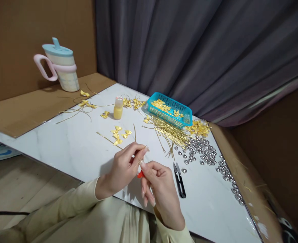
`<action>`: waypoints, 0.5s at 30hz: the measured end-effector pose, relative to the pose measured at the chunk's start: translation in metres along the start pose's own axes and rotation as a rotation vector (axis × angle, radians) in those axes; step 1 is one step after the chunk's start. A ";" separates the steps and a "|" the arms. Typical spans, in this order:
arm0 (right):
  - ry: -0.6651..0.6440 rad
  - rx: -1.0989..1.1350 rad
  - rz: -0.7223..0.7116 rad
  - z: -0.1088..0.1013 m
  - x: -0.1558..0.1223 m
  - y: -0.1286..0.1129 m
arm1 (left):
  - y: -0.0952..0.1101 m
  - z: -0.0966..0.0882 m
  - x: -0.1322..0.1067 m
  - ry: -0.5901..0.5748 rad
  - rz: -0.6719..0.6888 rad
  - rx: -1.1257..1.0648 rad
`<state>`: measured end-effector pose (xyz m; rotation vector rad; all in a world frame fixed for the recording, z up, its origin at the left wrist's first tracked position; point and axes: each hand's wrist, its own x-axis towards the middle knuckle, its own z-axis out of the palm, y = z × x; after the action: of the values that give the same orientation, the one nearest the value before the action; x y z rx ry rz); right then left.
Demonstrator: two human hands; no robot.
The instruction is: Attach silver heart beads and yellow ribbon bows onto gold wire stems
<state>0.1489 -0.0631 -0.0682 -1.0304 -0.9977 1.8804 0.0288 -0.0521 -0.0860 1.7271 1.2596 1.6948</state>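
My left hand [122,168] hovers over the near edge of the white marble tabletop [70,148], its thumb and fingers pinched on a thin gold strip. My right hand [160,189] meets it from the right, fingers closed on a small red object [140,174] I cannot name. Both wrists wear cream sleeves. Three or so yellow ribbon bows [120,135] lie just beyond my hands. Black thread snips [179,180] rest on the table right of my right hand.
A blue basket [170,111] holding yellow bows stands at the back, with a pile of gold strips [170,133] and silver beads [204,153] beside it. A yellow glue bottle [118,108] and a pastel jug [61,67] stand further left. A grey curtain hangs behind.
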 end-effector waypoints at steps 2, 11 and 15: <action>-0.010 -0.023 0.017 0.000 -0.002 0.000 | 0.000 0.000 0.000 0.000 -0.029 0.006; -0.054 -0.047 0.059 -0.002 -0.008 -0.001 | 0.000 -0.003 0.002 0.020 -0.093 0.035; -0.027 -0.054 0.022 -0.007 -0.006 0.002 | -0.002 -0.007 0.006 0.059 -0.137 0.035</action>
<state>0.1570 -0.0668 -0.0706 -1.0542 -1.0614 1.8990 0.0208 -0.0484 -0.0835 1.5817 1.4085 1.6649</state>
